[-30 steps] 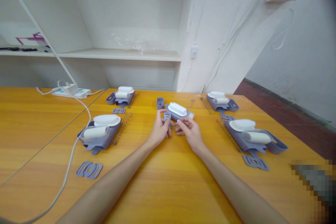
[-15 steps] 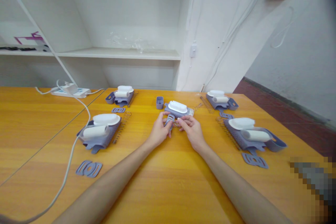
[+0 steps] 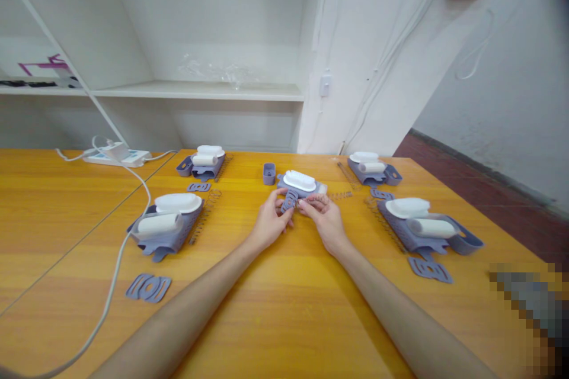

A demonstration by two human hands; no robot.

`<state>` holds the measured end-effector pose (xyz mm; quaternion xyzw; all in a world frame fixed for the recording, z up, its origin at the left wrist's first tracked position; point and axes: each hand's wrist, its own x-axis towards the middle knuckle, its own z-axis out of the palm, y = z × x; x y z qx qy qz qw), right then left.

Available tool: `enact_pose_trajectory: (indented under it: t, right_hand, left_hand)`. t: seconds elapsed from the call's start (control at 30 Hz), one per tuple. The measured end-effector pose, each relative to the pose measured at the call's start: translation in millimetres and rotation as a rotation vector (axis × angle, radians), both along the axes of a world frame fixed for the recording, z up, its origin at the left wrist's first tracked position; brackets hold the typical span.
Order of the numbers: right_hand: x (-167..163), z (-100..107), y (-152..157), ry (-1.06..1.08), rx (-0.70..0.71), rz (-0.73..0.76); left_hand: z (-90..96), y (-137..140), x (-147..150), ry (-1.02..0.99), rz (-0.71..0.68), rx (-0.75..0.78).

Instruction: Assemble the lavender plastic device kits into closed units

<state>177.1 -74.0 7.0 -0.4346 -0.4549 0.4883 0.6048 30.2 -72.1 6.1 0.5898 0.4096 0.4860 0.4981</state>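
Observation:
In the middle of the table my left hand (image 3: 269,219) is closed on a flat grey plastic plate with slots (image 3: 290,201), held tilted up. Close beside it, my right hand (image 3: 326,222) pinches a thin metal coil spring (image 3: 341,196), whose long end trails out to the right past the fingers. The spring's near end is by the plate; whether it is hooked on I cannot tell. Just behind both hands lies a grey plastic holder with a white oval piece (image 3: 300,180) on top. A small grey cup (image 3: 269,173) stands to its left.
Similar sets of grey holders with white pieces and rolls lie at left (image 3: 166,225), right (image 3: 420,228), back left (image 3: 207,163) and back right (image 3: 370,167). A white cable (image 3: 116,266) crosses the left side from a power strip (image 3: 118,156). White shelves (image 3: 200,90) rise behind.
The slotted plate has turned in my left fingers to show its face more. The spring now shows through and beyond my right hand. The view has shifted slightly.

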Motion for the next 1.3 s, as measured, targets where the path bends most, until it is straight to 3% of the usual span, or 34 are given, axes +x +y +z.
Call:
enact_pose_trajectory:
  t: [0.43, 0.6, 1.0, 1.3]
  right_hand:
    - [-4, 0, -2, -0.091, 0.041, -0.102]
    - [-3, 5, -6, -0.148, 0.070, -0.169]
    - [-3, 6, -8, -0.219, 0.057, -0.169]
    - [-4, 5, -7, -0.143, 0.015, -0.129]
  left_hand:
    - [1.6, 0, -2, 0.087, -0.026, 0.017]
    - [-0.8, 1, -1, -0.020, -0.011, -0.031]
    - [6.5, -1, 0, 0.016, -0.125, -0.111]
    - [9.5, 0, -3, -0.042, -0.151, -0.112]
